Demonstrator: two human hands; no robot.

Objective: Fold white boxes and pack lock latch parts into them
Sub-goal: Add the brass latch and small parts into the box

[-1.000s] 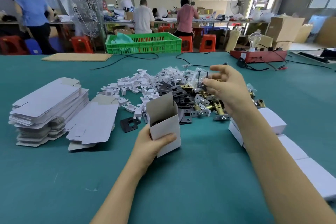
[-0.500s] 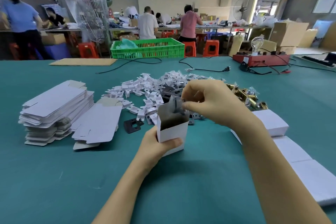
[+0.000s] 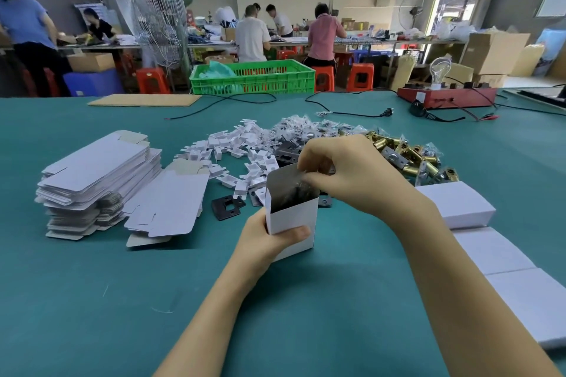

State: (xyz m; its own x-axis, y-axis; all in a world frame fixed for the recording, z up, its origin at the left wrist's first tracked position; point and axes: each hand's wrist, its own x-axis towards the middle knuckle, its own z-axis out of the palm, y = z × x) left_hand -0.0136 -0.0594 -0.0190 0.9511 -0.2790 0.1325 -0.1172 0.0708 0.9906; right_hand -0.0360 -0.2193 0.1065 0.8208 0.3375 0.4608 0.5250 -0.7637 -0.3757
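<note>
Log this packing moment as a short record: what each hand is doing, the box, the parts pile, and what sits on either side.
left hand: grips the open white box from below, holding it upright
right hand: fingertips curled at the box mouth, pushing something dark in; the item is blurred
parts pile: white plastic pieces, bagged bits, black plates and brass latches, behind the box
flat box blanks: stacked at left on the green table
closed white boxes: in a row at right
loose black plate: lies left of the box
</note>
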